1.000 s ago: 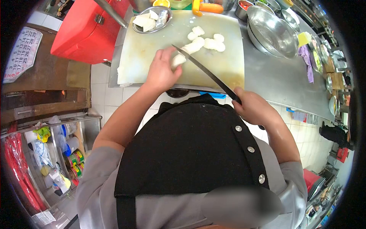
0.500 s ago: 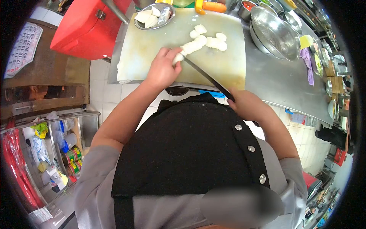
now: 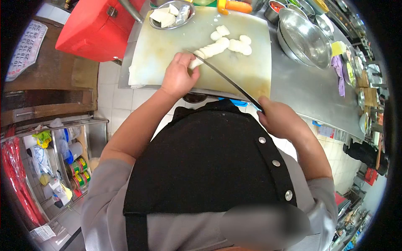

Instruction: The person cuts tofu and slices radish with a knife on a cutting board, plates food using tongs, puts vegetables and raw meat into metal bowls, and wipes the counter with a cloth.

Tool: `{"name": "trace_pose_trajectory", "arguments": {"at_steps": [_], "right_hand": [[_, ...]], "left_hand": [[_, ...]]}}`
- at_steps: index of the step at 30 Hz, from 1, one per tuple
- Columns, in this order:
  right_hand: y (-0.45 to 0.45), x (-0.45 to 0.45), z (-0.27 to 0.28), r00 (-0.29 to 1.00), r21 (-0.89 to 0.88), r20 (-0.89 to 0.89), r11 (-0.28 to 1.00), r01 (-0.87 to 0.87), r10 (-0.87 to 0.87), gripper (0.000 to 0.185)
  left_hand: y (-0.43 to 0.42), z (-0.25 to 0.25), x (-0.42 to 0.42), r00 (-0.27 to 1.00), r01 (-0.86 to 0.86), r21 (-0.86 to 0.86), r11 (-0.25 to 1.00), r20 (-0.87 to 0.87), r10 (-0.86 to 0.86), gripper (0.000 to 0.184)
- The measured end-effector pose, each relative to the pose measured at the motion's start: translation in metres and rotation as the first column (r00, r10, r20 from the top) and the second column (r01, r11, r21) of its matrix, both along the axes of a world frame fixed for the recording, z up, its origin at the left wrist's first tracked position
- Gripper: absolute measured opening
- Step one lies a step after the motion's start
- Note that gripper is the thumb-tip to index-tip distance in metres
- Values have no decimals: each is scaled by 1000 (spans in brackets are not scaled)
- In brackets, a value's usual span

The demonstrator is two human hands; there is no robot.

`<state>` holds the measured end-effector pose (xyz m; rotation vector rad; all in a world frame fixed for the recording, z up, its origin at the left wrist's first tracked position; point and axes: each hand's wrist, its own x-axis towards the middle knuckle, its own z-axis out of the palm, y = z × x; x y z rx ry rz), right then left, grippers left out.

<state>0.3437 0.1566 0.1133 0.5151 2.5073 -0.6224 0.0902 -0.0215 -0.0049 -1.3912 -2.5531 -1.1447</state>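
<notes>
On the pale cutting board (image 3: pixel 167 46), my left hand (image 3: pixel 180 75) has its fingers closed on the near end of a white food piece (image 3: pixel 194 63). My right hand (image 3: pixel 278 117) is wrapped round the handle of a long knife (image 3: pixel 232 83), whose tip end lies over the white piece beside my left fingertips. A row of overlapping round white slices (image 3: pixel 214 48) runs up and right from the blade. More white slices (image 3: pixel 240 45) lie to its right, and a few (image 3: pixel 220 32) lie above. What the slices are made of I cannot tell.
A metal dish (image 3: pixel 190 19) with white pieces stands at the board's upper left, near a red cooler box (image 3: pixel 94 31). An orange carrot (image 3: pixel 238 6) lies beyond the board. Metal strainers (image 3: pixel 303 35) and a purple cloth (image 3: pixel 337 73) are on the steel counter (image 3: pixel 303 85) to the right.
The row of slices has grown longer toward my left hand, and the piece in it looks shorter. The knife came down toward my left fingers, then its handle shifted slightly right.
</notes>
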Motion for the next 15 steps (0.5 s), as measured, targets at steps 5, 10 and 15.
{"name": "trace_pose_trajectory", "arguments": {"at_steps": [5, 10, 15], "right_hand": [[1, -12, -30, 1000, -31, -11, 999, -24, 24, 26], [0, -9, 8, 1000, -24, -13, 1000, -18, 18, 25], [0, 0, 18, 999, 1, -34, 1000, -22, 22, 24]], "left_hand": [[1, 12, 1, 996, 16, -53, 998, 87, -12, 36], [0, 17, 1, 998, 9, -121, 993, 57, -2, 44], [-4, 20, 9, 983, -72, 2, 997, 170, 71, 40]]}}
